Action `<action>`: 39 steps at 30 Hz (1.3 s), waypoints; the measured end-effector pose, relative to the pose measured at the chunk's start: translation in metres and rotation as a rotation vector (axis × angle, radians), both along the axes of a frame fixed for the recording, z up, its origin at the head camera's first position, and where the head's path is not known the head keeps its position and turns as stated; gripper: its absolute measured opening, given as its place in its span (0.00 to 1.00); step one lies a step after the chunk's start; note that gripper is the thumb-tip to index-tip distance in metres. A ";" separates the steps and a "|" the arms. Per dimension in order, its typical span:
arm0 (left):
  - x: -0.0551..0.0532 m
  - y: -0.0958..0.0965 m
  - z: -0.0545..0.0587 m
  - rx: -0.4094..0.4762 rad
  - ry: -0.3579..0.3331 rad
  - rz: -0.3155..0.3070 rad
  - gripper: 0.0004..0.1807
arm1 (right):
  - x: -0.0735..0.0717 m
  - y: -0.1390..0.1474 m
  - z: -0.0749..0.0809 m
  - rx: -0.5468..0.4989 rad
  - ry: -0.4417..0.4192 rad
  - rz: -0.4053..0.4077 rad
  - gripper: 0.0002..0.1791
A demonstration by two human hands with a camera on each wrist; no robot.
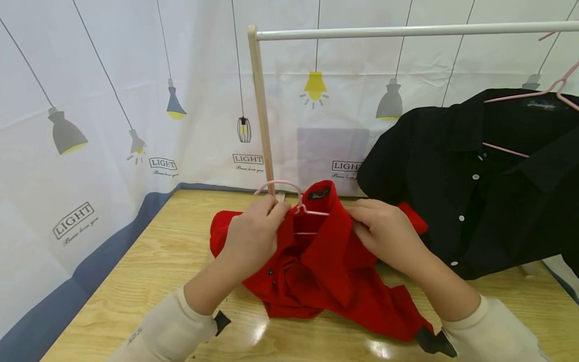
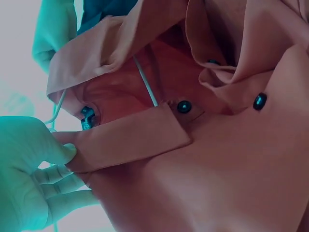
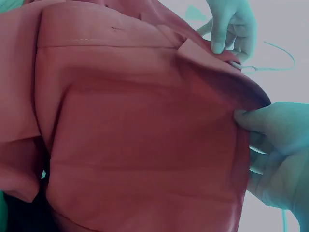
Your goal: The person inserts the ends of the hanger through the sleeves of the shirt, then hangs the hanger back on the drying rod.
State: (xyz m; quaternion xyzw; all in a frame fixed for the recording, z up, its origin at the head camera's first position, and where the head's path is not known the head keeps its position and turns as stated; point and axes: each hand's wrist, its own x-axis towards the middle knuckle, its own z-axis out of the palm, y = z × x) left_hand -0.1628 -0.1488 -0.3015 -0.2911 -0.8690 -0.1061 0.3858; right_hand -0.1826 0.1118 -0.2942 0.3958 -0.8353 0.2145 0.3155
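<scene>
A red shirt [image 1: 316, 271] with dark buttons lies bunched over the table, a pink hanger [image 1: 282, 183] inside its neck. The hanger's hook sticks up past the collar toward the left. My left hand [image 1: 253, 234] pinches the collar on the left side, close by the hook; in the left wrist view its thumb presses on the collar band [image 2: 130, 145]. At the shirt's right shoulder my right hand [image 1: 384, 226] pinches the cloth between thumb and fingers, as the right wrist view also shows. Most of the hanger's arms are hidden in the shirt.
A clothes rack with a white rail [image 1: 407, 31] and wooden post [image 1: 262, 110] stands behind. From it, at the right, a black shirt [image 1: 434, 166] hangs on a pink hanger [image 1: 563, 83]. A lamp-printed cloth [image 1: 194, 141] backs the wooden table [image 1: 149, 261].
</scene>
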 end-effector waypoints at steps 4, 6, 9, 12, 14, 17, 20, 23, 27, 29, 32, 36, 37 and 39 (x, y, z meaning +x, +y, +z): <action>0.000 0.003 -0.002 -0.002 0.020 -0.015 0.12 | 0.001 -0.007 0.002 -0.011 -0.064 0.047 0.13; 0.000 0.004 -0.003 -0.008 0.024 -0.020 0.12 | 0.002 -0.010 0.002 -0.005 -0.091 0.051 0.12; 0.000 0.005 -0.004 -0.012 0.023 -0.024 0.12 | 0.003 -0.013 0.005 0.019 -0.112 0.046 0.11; -0.003 0.001 -0.004 0.017 0.024 -0.004 0.11 | 0.003 -0.008 0.006 0.044 -0.131 0.025 0.12; -0.005 -0.004 -0.004 0.051 0.022 0.012 0.11 | 0.002 -0.001 0.008 0.061 -0.145 -0.001 0.14; -0.007 -0.014 -0.002 0.090 0.014 0.027 0.11 | 0.001 0.013 0.011 0.092 -0.170 -0.044 0.13; -0.008 -0.022 -0.002 0.114 -0.002 0.036 0.11 | 0.000 0.028 0.011 0.109 -0.186 -0.066 0.12; -0.010 -0.031 -0.003 0.136 -0.019 0.059 0.11 | -0.001 0.044 0.010 0.106 -0.204 -0.065 0.13; -0.013 -0.042 -0.003 0.168 -0.036 0.089 0.11 | -0.005 0.064 0.009 0.071 -0.229 -0.023 0.15; -0.015 -0.047 -0.003 0.179 -0.035 0.103 0.11 | -0.008 0.072 0.007 0.044 -0.256 0.001 0.15; -0.019 -0.053 -0.004 0.196 -0.026 0.117 0.11 | -0.013 0.083 0.005 0.006 -0.309 0.015 0.14; -0.023 -0.060 -0.006 0.224 -0.016 0.117 0.11 | -0.017 0.096 0.003 -0.053 -0.397 0.002 0.10; -0.023 -0.061 -0.007 0.228 -0.015 0.112 0.11 | -0.017 0.098 0.002 -0.064 -0.415 -0.001 0.10; -0.025 -0.062 -0.008 0.230 -0.011 0.105 0.11 | -0.018 0.101 0.001 -0.079 -0.441 -0.012 0.09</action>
